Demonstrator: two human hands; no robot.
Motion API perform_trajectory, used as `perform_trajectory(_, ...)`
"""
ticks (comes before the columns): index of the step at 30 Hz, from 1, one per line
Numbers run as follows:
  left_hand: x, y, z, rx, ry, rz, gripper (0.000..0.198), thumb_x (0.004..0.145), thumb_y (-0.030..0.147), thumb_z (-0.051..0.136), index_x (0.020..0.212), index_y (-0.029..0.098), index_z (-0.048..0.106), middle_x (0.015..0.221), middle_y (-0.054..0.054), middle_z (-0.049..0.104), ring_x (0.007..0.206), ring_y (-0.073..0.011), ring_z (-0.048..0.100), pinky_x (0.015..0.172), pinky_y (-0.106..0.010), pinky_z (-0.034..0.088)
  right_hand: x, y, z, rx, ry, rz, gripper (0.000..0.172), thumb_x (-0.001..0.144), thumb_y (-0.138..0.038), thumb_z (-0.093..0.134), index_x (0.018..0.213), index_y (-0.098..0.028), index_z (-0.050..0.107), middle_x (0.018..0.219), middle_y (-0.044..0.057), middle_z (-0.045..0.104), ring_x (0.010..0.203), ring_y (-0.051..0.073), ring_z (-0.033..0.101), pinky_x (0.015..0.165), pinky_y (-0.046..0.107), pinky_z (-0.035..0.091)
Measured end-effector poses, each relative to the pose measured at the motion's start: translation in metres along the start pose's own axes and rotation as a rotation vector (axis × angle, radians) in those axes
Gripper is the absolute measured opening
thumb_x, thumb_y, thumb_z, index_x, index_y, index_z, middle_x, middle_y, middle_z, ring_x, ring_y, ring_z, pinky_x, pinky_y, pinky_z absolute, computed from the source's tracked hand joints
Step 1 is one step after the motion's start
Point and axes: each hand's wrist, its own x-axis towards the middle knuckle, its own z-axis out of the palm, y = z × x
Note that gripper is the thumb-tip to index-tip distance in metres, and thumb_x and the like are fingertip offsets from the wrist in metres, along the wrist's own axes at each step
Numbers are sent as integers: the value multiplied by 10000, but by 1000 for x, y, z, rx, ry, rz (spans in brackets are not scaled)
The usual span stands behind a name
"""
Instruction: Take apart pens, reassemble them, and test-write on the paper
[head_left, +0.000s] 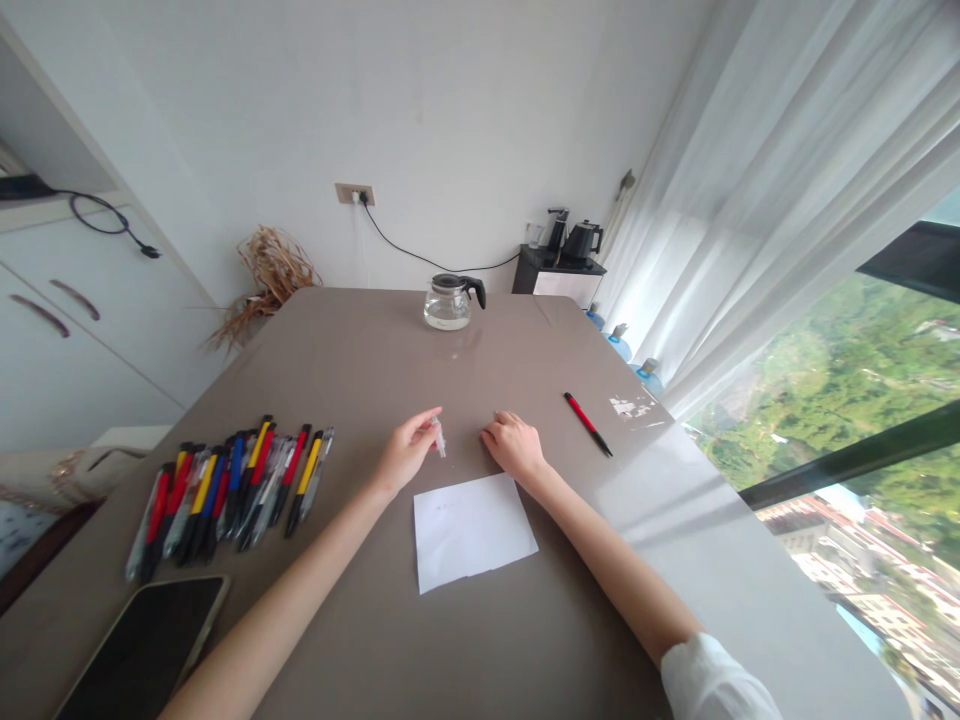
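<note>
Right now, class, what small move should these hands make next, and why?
Probably bring the right hand over to the small clear piece: the left hand holds it at the fingertips, beyond the white paper, while the right hand is nearby but apart from it.

At my twelve o'clock a lidded glass pot (447, 306) stands on the desk (360, 350), with clear liquid in it. Beyond, between twelve and one, I see a black kettle (581, 242); a white curtain (720, 180) hangs at one, dried stalks (274, 262) at eleven. My phone (146, 645) lies at nine.
</note>
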Motion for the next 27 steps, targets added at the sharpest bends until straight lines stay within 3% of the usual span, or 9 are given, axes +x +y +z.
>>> perform_trajectory(5,0,-3,2,135,-6,49,408,727,433,485,991,129,550,816,-51,585,697,-124,542,678,-287,467,2,6,-14,183,102,115,363,862,-368,272,851,-225,606,842,35,563,793,126,502,591,206,328)
perform_trajectory(8,-3,-2,5,263,-26,95,375,750,428,456,976,144,554,765,-38,594,653,-114,536,658,-266,452,2,5,-23,398,128,103,381,849,-398,290,823,-199,613,783,24,583,697,106,510,603,199,331)
perform_trajectory(14,-15,11,15,551,-19,264,283,789,372,420,946,180,556,890,-50,565,742,-134,542,663,-260,444,-4,-15,-25,758,-25,-74,438,771,-513,379,742,-160,637,637,-2,582,573,83,472,541,184,325)
perform_trajectory(19,-26,24,22,873,-22,442,206,822,270,375,943,206,529,923,-42,537,853,-154,517,743,-283,416,-7,-24,-19,815,-59,-34,441,764,-496,390,644,-135,613,546,-7,524,510,69,420,469,178,295)
perform_trajectory(27,-29,26,23,1194,-21,517,230,861,262,280,894,167,487,823,-56,554,788,-175,507,713,-315,392,-3,-20,-18,1088,-193,110,370,759,-428,409,604,-128,561,498,-16,487,387,50,390,372,174,301)
